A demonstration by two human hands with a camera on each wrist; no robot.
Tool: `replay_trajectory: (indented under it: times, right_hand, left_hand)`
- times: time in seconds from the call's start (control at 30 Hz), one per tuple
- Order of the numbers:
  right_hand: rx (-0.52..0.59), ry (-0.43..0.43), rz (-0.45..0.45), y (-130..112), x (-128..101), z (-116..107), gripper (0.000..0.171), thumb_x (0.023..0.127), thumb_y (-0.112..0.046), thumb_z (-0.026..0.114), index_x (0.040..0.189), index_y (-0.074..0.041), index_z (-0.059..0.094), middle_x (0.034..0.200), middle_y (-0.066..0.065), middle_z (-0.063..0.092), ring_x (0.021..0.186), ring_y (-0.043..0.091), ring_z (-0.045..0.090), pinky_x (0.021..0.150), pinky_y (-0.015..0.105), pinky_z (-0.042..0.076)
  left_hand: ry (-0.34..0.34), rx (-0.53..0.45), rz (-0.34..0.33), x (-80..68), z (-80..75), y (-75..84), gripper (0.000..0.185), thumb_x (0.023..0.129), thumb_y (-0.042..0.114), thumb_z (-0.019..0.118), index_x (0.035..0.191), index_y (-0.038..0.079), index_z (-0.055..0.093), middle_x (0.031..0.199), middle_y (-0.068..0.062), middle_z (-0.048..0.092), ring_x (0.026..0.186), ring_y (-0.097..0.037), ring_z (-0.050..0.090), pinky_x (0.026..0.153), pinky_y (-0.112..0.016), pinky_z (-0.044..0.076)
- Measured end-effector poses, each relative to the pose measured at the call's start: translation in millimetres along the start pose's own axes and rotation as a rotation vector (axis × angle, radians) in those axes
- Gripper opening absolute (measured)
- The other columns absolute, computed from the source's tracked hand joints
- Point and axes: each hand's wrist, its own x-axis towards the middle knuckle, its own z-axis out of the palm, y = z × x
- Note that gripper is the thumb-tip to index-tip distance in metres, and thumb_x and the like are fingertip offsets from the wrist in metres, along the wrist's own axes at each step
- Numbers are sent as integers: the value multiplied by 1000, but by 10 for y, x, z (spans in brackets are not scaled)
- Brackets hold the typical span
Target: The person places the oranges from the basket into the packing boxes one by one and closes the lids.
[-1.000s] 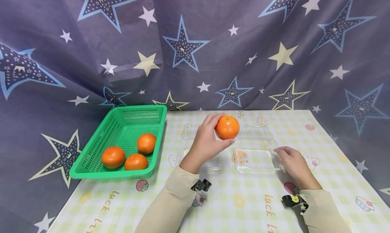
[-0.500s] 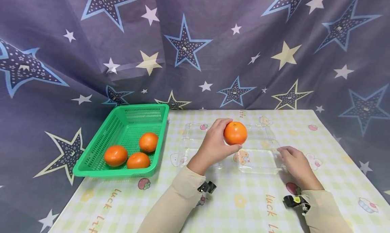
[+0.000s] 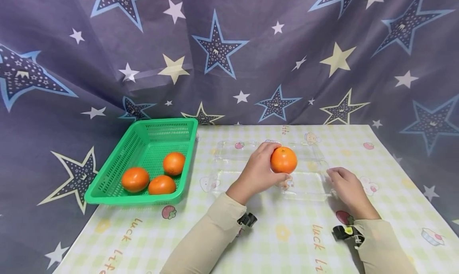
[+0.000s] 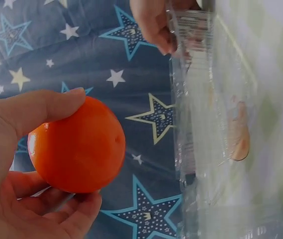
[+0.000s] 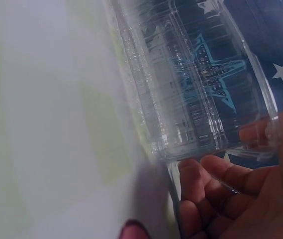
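My left hand (image 3: pixel 264 168) grips an orange (image 3: pixel 283 160) just above the clear plastic clamshell container (image 3: pixel 308 186) that lies open in the middle of the table. In the left wrist view the orange (image 4: pixel 79 147) sits between the thumb and curled fingers of my left hand (image 4: pixel 12 149), beside the container's wall (image 4: pixel 206 124). My right hand (image 3: pixel 340 181) holds the container's right edge. The right wrist view shows the fingers (image 5: pixel 221 186) of that hand under the clear rim (image 5: pixel 191 84), with the thumb seen through the plastic.
A green plastic basket (image 3: pixel 107 186) stands at the table's left with three oranges (image 3: pixel 135 179) in it. The table carries a checked cloth (image 3: pixel 287 242) with cartoon prints. A star-print curtain (image 3: pixel 229 55) hangs behind and to both sides.
My left hand has carried the orange to the right and lower, closer over the clear container. The right hand has stayed on the container's right edge.
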Motion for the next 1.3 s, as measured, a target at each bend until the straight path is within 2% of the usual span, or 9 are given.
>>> replay_trajectory:
  times: [0.2,0.4,0.57,0.7,0.9,1.1,1.3]
  right_hand:
    - [-8,-3,1,-24,8,12,68,108,-52,35,149,1,46,150,28,47,140,48,42,112,67,33]
    - [-19,-27,-12,-13,4,-30,71,107,-55,33,149,0,46,147,29,51,138,48,45,112,67,33]
    - [-16,-38,-13,-28,-2,-44,67,108,-51,34,148,1,48,144,28,54,137,47,46,113,66,33]
    - [-9,-31,3,-27,-14,-25,62,109,-45,31,148,0,49,144,27,54,136,45,48,112,65,35]
    - [5,11,41,-30,22,18,53,107,-39,31,137,-1,56,133,23,58,120,37,53,99,55,44]
    - [3,14,67,-26,42,14,50,108,-38,30,131,-1,56,127,21,57,112,34,52,90,47,44]
    - [2,-6,69,-21,27,7,48,108,-36,30,127,0,56,122,21,57,106,33,52,85,42,43]
  left_hand:
    - [-11,50,5,10,87,-18,78,73,32,95,138,18,56,135,3,58,118,-18,61,102,-38,53]
    - [-41,60,2,26,185,-18,77,73,39,94,138,21,57,135,5,59,116,-16,62,98,-37,54]
    - [-65,72,2,56,274,8,80,73,41,94,140,20,56,137,5,58,117,-16,62,99,-36,53]
    - [-92,105,35,116,363,26,78,75,39,93,140,19,55,137,5,58,115,-14,62,98,-32,53]
    - [-141,146,39,212,516,100,79,74,33,91,141,17,52,135,4,56,108,-10,61,97,-26,52]
    - [-171,198,24,268,617,182,85,73,34,92,145,16,50,136,4,55,110,-10,61,99,-26,52]
    - [-173,245,28,286,731,203,83,73,35,92,144,15,54,134,3,55,108,-11,61,96,-24,52]
